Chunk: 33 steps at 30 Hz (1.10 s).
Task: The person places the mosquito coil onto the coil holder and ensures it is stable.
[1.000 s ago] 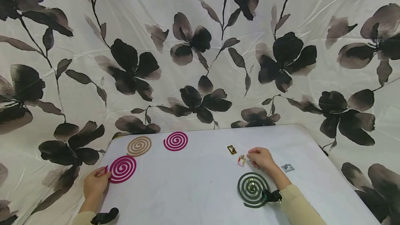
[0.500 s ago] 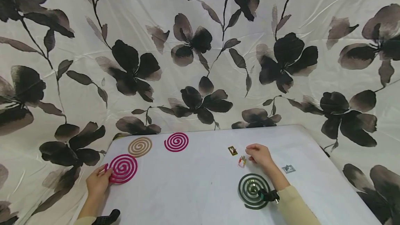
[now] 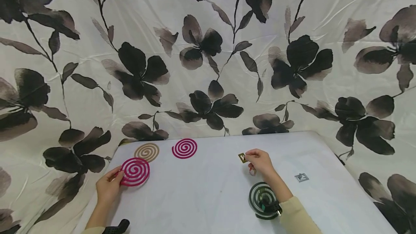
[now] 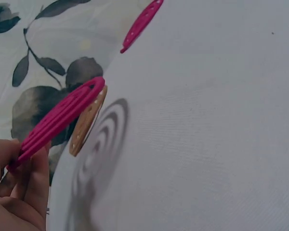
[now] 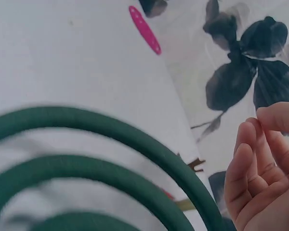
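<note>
My left hand (image 3: 108, 187) pinches a magenta mosquito coil (image 3: 135, 172) by its left edge. The coil is tilted and raised off the table, its ringed shadow (image 4: 98, 149) lying on the cloth in the left wrist view. A tan coil (image 3: 147, 152) lies just behind it. My right hand (image 3: 261, 161) reaches over the table with its fingers loosely bent, nothing showing between them. Its fingertips overlap the edge of a small gold metal plate (image 3: 242, 157) in the head view. Beneath the hand sits a small red-and-white piece (image 3: 252, 171), partly covered by fingers.
Under my right wrist is a dark green coil (image 3: 256, 208), large in the right wrist view (image 5: 62, 118). Another magenta coil (image 3: 184, 148) lies near the back edge. A small silver plate (image 3: 302, 177) is at the right. Behind the white table (image 3: 195, 198) hangs a floral cloth (image 3: 208, 46).
My left hand has lifted the magenta coil and carried it slightly right and away from me. My right hand has moved left to the gold plate, partly covering the red-and-white piece.
</note>
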Tool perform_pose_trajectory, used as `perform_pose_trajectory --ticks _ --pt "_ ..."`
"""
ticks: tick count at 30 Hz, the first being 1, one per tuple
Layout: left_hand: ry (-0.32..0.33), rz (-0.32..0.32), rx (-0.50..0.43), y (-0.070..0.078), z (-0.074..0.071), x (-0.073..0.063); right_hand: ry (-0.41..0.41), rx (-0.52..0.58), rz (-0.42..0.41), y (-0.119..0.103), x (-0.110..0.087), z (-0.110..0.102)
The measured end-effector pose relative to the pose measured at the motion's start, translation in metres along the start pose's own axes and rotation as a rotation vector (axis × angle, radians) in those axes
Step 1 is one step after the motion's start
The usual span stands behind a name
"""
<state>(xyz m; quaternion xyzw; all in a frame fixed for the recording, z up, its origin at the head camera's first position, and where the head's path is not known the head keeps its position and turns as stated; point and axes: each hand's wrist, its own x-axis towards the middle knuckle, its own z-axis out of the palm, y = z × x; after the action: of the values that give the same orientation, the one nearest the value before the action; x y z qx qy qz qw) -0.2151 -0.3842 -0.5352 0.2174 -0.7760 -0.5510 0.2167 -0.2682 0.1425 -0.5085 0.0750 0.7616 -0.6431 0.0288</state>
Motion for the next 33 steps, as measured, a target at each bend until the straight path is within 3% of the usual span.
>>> perform_pose_trajectory --ticks 8,11,23,33 --pt "-0.011 0.008 -0.029 0.000 0.009 -0.005 -0.028 0.032 0.025 0.008 -0.005 0.021" --pt "-0.019 -0.027 -0.049 0.000 0.013 -0.007 -0.030 0.023 0.004 0.010 -0.008 0.027" --pt "-0.055 -0.093 -0.097 0.009 0.032 -0.030 -0.044 -0.002 -0.028 0.005 -0.014 0.042" --pt "-0.105 -0.085 -0.103 0.017 0.048 -0.046 -0.116 -0.026 -0.093 0.014 -0.021 0.060"
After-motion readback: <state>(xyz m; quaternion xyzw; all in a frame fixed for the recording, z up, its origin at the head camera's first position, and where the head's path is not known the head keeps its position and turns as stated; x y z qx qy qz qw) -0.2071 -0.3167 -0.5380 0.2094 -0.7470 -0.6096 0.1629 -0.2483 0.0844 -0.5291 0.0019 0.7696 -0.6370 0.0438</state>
